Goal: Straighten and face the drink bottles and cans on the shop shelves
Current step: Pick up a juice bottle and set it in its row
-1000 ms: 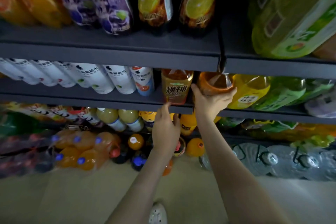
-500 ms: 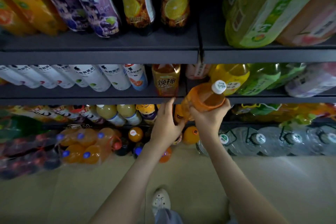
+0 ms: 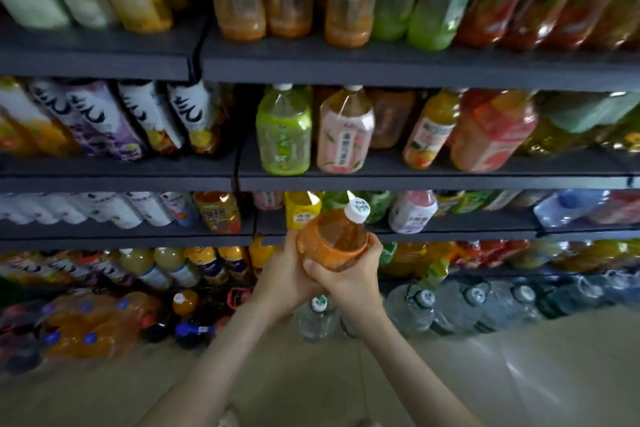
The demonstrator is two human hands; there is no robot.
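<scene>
Orange drink bottle (image 3: 332,242) with white cap (image 3: 358,211) — centre of frame, off the shelves, cap tilted toward upper right.

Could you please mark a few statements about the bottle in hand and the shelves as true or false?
1. Both hands hold the orange bottle. True: the left hand and right hand wrap its lower part.
2. The bottle's cap is missing. False: a white cap is on it.
3. The bottle stands on a shelf. False: it is held in the air in front of the shelves.
4. A green bottle and a pink bottle stand side by side on the shelf above. True.
5. Large clear water jugs sit low down, near the floor. True.
</scene>
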